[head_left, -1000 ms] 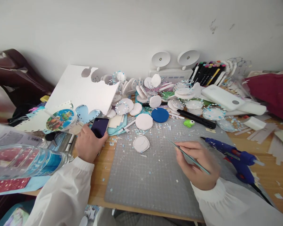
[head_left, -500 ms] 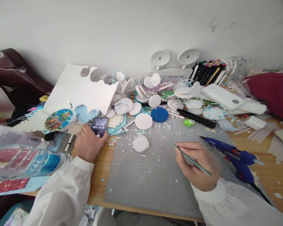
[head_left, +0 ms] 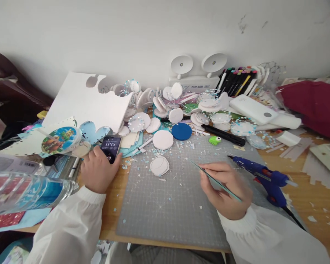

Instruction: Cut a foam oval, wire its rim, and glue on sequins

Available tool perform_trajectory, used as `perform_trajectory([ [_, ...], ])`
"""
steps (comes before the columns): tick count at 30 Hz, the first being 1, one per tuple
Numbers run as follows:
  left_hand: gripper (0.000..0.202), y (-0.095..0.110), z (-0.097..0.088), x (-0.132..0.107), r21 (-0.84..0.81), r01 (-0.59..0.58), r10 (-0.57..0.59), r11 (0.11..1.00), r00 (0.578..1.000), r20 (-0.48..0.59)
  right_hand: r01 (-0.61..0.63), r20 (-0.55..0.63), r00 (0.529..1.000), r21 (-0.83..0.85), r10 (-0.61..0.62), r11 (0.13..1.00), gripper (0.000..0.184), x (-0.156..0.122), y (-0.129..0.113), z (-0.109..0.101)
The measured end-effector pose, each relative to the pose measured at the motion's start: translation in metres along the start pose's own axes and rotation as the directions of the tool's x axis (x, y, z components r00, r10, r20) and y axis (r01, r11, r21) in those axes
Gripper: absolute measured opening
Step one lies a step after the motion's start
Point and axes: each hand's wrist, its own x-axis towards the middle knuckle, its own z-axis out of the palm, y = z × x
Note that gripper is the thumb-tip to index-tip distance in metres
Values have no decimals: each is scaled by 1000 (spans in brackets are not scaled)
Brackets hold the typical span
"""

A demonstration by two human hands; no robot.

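Fingers of the left hand (head_left: 99,171) grip the phone (head_left: 112,145) on the bench (head_left: 112,205); those of the right hand (head_left: 227,190) clasp a teal tool (head_left: 216,181) above the mat (head_left: 165,216). A clear bottle (head_left: 34,191) lies far left, its contents unclear.

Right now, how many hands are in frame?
2: left hand, thumb and fingers either side of the phone; right hand, holding a slim teal tool over the grey mat. No other appears partly hidden.
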Motion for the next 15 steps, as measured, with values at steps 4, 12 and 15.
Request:
perform_trajectory([
  [4,55,11,-26,-9,-241,-291,284,926,957,-64,-39,-23,999,49,40,998,27,0,0,1],
  [12,73,61,-24,-8,-728,-598,874,336,486,4,-343,47,937,329,347,880,18,-2,1,6],
  [15,65,64,-8,-10,-769,-540,859,343,511,23,-475,184,878,453,442,754,13,-2,2,9],
])
